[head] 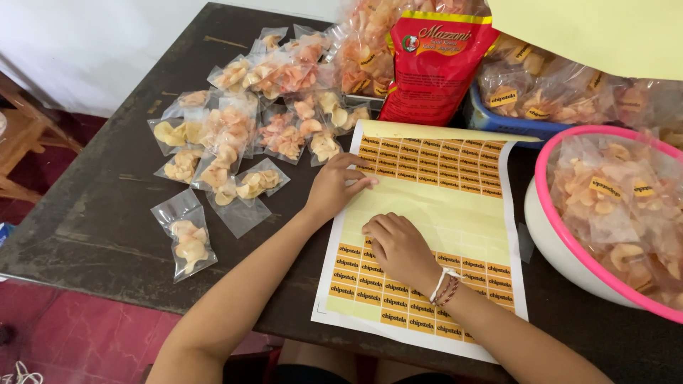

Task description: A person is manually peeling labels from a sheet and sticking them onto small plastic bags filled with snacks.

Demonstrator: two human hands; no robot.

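Along the left edge of the frame I see red floor tiles, a wooden chair and a white wall in the upper left. My dark wooden worktop fills the middle. Small clear chip packets lie scattered on its upper left part, one packet apart, lower down.

My left hand rests at the left edge of the sticker sheet, fingers loosely curled, fingertips pressing on the bare yellow backing; it grasps nothing. The sheet lies flat at centre frame, orange labels in rows at its top and bottom. My right hand, just below the left, lies curled knuckles up on the sheet, fingertips at the edge of the lower label rows; whether it pinches a label I cannot tell. A cord bracelet circles that wrist.

Above stands a red bag. At right, a blue basket and a pink-rimmed white bowl hold labelled packets.
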